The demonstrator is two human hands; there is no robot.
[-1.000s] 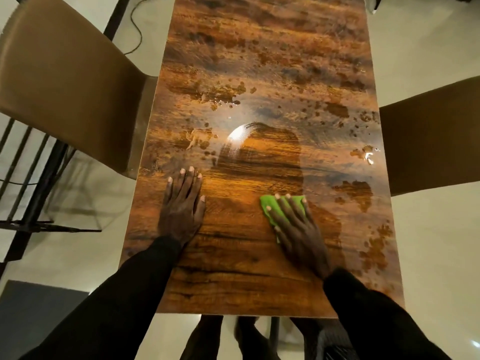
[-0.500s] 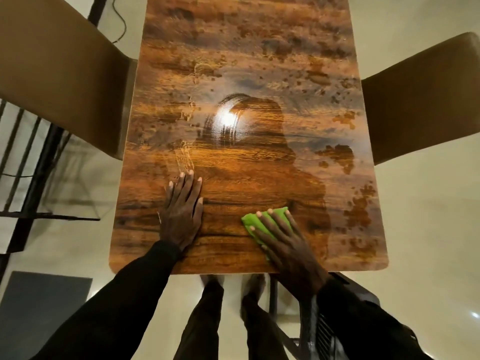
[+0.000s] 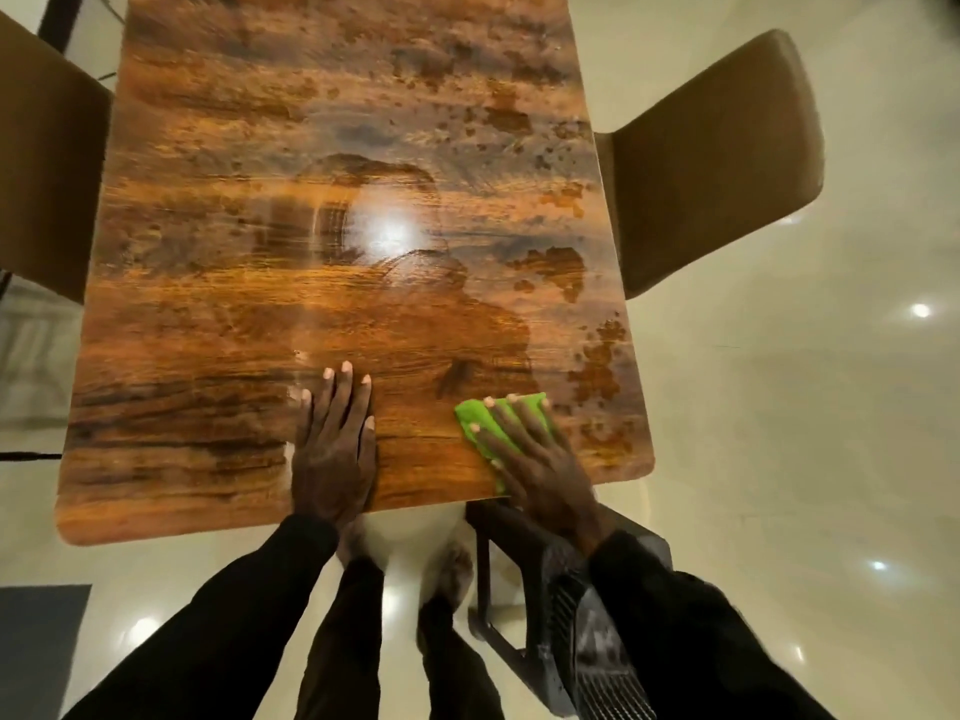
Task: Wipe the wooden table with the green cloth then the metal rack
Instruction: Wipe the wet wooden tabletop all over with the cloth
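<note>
The glossy wooden table (image 3: 322, 283) fills the middle of the head view, with damp streaks and dull blotches toward its far and right parts. A folded green cloth (image 3: 480, 415) lies near the table's front right edge. My right hand (image 3: 535, 459) presses flat on the cloth with straight, spread fingers. My left hand (image 3: 335, 439) rests flat on the bare wood to the left of it, fingers straight and together, near the front edge. No metal rack is clearly in view.
A tan chair (image 3: 722, 158) stands at the table's right side and another chair (image 3: 47, 163) at its left. A black slatted plastic stool (image 3: 576, 615) sits below the front edge by my legs. A grey mat (image 3: 36, 641) lies on the shiny floor at lower left.
My right hand has drawn the cloth toward the table's front edge and a little right. The left hand stays flat on the wood. The view has shifted back, showing more of the front edge.
</note>
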